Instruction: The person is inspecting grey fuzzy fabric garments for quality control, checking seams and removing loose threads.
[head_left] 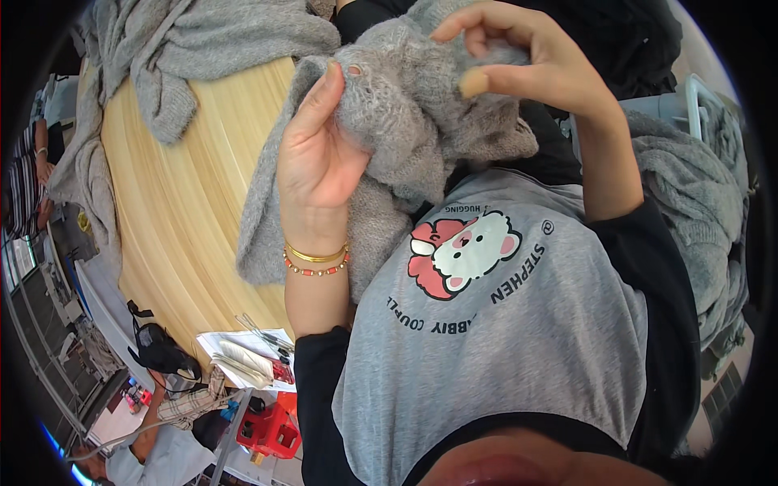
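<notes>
A fuzzy grey knit garment is bunched between my hands, partly over the table edge and close to my body. My left hand grips it, thumb up along the near side and fingers hidden under the knit. A bit of skin shows through a small gap in the knit beside the thumb. Over the garment's far right part, my right hand is raised with thumb and forefinger curved apart. Grey knit shows behind and between these fingers; any thread there is too fine to make out.
Another grey knit piece lies across the far side of the wooden table. Papers with thin tools lie near its lower edge, above a red plastic stool. Grey knits fill a pale container at right. Other people sit at left.
</notes>
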